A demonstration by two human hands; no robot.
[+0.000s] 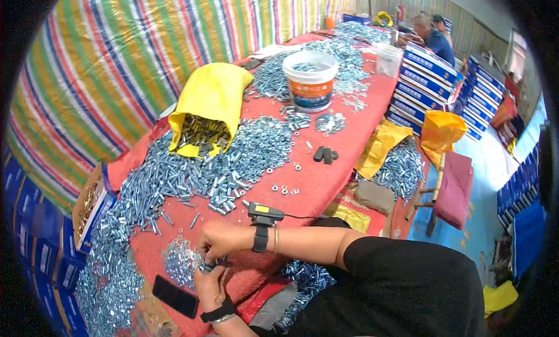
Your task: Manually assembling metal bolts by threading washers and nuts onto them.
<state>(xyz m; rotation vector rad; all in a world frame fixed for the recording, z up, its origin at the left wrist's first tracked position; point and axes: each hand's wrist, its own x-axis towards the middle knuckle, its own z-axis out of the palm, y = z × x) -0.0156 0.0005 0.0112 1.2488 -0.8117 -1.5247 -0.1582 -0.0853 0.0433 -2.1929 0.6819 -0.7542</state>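
Observation:
My left hand (211, 287) and my right hand (222, 238) meet over the near part of the red-covered table (256, 273). Closed fingers of the left hand grip a small metal fastener (205, 267), its exact kind unclear. The right hand's fingers are bent and pinched just above it; what they hold is hidden. Beside both hands lies a small pile of shiny washers (178, 260). A black phone (174, 296) rests flat next to the left hand. Beyond, a long heap of silvery metal sleeves and bolts (180, 171) spreads over the table.
A yellow sack (218, 92) spills brassy pieces onto the heap. Behind it stands a white-rimmed bucket (310, 69). Blue-and-white boxes (422, 80) are stacked at the right, near a stool with a maroon cushion (454, 191). Two people (438, 43) are at the far end.

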